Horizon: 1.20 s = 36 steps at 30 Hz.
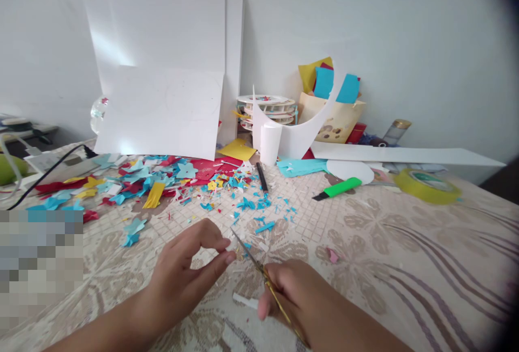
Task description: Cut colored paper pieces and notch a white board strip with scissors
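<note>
My right hand (294,292) grips a pair of scissors (276,300) with gold-coloured handles. The slim blades point up and left, close to the fingertips of my left hand (194,268). Thumb and forefinger of that left hand are pinched together; a tiny whitish bit may sit between them, too small to make out. A white paper strip (245,300) lies on the cloth beneath my right hand. Small blue paper scraps (265,226) are scattered just beyond the scissor tips.
Coloured paper pieces (138,171) heap at the left. A green cutter knife (343,187), a black pen (261,177) and a yellow tape roll (425,185) lie farther back. White boards (162,108) lean on the wall, near a paper bag (330,114).
</note>
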Motion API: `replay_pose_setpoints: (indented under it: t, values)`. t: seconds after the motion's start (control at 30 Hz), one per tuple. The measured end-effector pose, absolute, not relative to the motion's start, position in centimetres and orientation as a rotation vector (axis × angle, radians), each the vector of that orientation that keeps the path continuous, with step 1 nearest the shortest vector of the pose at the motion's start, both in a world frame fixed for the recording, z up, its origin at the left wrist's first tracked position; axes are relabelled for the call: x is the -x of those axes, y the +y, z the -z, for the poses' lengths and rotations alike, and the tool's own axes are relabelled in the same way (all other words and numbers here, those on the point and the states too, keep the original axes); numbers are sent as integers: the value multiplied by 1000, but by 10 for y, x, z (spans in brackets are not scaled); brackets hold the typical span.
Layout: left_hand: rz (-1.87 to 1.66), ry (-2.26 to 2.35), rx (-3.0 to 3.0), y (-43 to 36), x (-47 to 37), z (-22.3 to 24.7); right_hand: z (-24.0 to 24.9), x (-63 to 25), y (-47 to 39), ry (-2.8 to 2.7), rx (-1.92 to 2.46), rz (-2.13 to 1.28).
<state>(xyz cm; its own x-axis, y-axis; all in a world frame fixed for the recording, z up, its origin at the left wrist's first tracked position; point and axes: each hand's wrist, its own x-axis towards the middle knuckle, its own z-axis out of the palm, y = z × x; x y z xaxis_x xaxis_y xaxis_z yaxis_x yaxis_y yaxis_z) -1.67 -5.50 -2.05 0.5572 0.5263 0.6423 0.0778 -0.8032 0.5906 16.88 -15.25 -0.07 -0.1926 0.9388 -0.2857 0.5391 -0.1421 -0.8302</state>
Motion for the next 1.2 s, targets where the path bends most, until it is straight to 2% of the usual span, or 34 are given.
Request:
replay_pose_setpoints:
  t: [0.27, 0.63, 0.8, 1.0, 1.2]
  values:
    - [-1164, 507, -2324, -55, 16, 21, 4, -170, -150, -1715, 1671, -1291]
    - [-1158, 625, -2421, -56, 15, 16, 14, -171, -149, -1671, 1634, -1098]
    - [-1148, 574, -2341, -55, 16, 17, 12, -172, -152, -1689, 1620, -1229]
    - [-1116, 551, -2174, -54, 15, 21, 9, -174, -155, -1802, 1553, -1076]
    - [-1088, 525, -2169, -56, 17, 14, 18, -175, -147, -1774, 1743, -901]
